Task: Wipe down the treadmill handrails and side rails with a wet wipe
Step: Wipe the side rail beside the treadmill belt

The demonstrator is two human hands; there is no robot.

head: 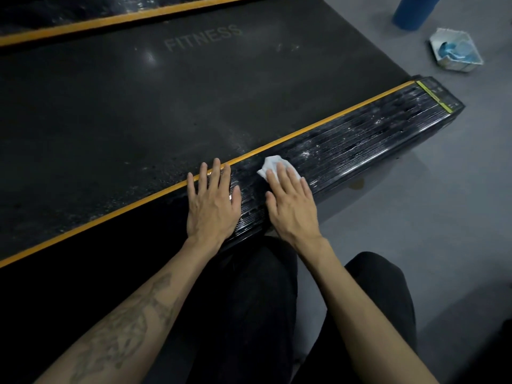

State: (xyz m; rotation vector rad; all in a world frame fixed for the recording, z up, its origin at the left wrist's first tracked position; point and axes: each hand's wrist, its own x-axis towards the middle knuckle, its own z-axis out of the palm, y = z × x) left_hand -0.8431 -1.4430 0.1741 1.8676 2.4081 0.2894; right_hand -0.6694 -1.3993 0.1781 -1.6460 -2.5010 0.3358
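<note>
On the side rail, the flat right hand presses the limp wet wipe; left hand splayed beside it; best pinned under flat fingers.

1. The word "FITNESS" stands in faint grey capital letters on the wide black rubber treadmill belt, at about 11 o'clock from the middle of the view. The letters run slightly uphill toward the right.
2. The black end cap of the ribbed black side rail, at about 2 o'clock, carries a yellow-green strip with small markings beside it; these are too small and blurred to read.
3. The white and blue soft plastic wipe packet on the grey floor, near 1 o'clock, shows blue printing, but no word on it can be made out.
</note>
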